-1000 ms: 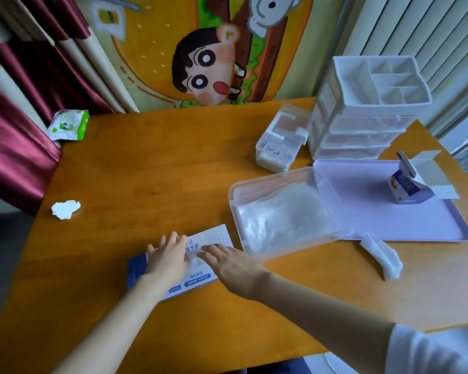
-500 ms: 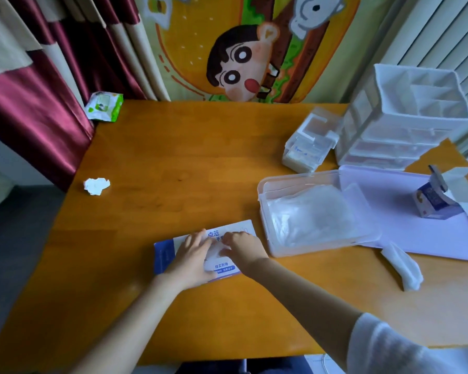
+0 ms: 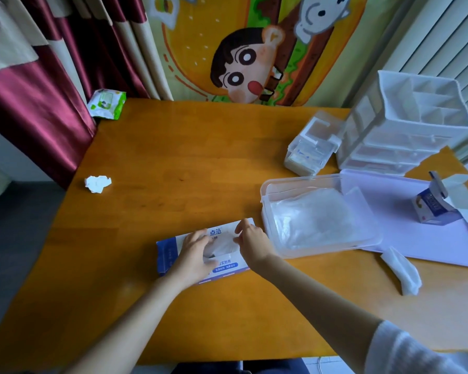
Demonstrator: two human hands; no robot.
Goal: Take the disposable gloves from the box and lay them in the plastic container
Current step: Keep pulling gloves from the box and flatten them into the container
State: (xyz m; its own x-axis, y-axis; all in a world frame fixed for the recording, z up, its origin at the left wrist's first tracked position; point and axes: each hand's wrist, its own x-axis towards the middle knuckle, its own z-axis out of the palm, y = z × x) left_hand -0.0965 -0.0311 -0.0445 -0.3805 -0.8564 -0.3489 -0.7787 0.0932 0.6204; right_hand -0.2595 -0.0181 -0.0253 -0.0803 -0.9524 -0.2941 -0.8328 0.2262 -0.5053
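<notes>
View from above of a wooden surface, with a person's two bare forearms reaching in from the bottom edge.

Near the front lies a flat blue-and-white glove box, printed face up. The left hand rests on top of it, fingers straight and slightly spread, pressing it down. The right hand is at the box's opening, its thumb and forefinger pinching a thin translucent glove that bulges out of the box.

Just beside the box, to the right, stands the clear plastic container with no lid on it. It holds a pile of gloves – filmy, whitish and loosely flattened.

The container's far side overlaps a lavender tray, which carries a small opened carton. Behind the tray stands a white drawer organiser, with a small clear case just beside it.

A folded white tissue lies in front of the tray. A crumpled scrap of paper sits near the left edge – and a green wet-wipe packet lies at the far left corner, against dark red curtains.
</notes>
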